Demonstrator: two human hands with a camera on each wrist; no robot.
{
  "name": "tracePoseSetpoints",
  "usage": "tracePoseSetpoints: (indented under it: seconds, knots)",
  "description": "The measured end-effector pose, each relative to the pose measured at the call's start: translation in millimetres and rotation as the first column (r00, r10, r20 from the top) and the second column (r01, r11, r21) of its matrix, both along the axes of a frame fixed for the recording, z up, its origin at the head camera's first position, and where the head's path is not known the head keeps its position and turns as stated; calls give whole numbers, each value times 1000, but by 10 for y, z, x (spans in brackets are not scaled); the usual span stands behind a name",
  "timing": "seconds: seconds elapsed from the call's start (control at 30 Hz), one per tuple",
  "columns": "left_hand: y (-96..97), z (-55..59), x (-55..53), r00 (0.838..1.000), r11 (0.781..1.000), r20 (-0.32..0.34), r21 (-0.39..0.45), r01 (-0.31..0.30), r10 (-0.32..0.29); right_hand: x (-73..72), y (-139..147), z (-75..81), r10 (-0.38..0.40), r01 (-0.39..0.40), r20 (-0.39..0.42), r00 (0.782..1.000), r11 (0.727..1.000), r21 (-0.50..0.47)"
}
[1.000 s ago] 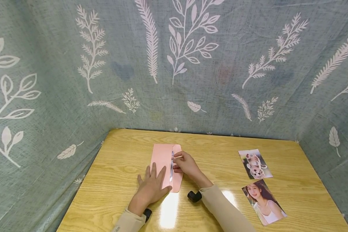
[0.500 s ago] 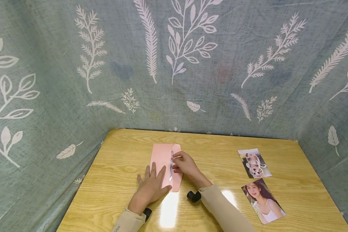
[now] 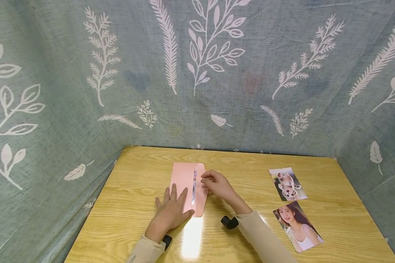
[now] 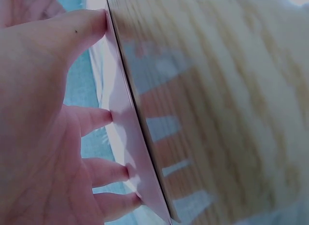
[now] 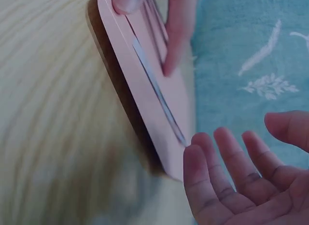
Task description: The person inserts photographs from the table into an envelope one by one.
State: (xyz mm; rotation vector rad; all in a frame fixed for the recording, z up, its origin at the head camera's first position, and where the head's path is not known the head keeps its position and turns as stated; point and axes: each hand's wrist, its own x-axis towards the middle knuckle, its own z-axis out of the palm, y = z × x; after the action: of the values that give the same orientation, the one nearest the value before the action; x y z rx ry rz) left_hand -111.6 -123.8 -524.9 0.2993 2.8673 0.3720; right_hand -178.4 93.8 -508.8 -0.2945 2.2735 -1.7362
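Observation:
A pink envelope [image 3: 180,174] lies on the table with its flap [image 3: 200,201] folded out to the right. From its opening shows a narrow strip of a photo [image 3: 194,191]; the rest of it is inside. My left hand [image 3: 170,213] presses on the envelope with fingers spread, and its fingertips [image 4: 128,173] touch the paper in the left wrist view. My right hand [image 3: 219,188] hovers over the flap with loosely bent fingers and holds nothing. In the right wrist view, its fingertips [image 5: 194,164] are close to the end of the photo strip.
To the right on the wooden table [image 3: 243,168] lie two photos: one of a furry animal [image 3: 288,184], upside down, and one of a person [image 3: 299,228]. A green leaf-patterned cloth [image 3: 230,91] hangs behind and at both sides.
My right hand has drawn back to the right from the photo strip, which now shows more fully. The left hand and the envelope stay put.

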Motion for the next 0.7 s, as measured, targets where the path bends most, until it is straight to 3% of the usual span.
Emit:
tracePoseSetpoints:
  seconds: [0.3,0.7]
  knots:
    - [2,5,5,1000,1000,-2,21,0,0,184,458,258,-2,41,-205,979,982,187]
    - [-12,-3,6,1000,1000,-8,18,16,-16,488,1268,438,-32,145,-362,931,947,288]
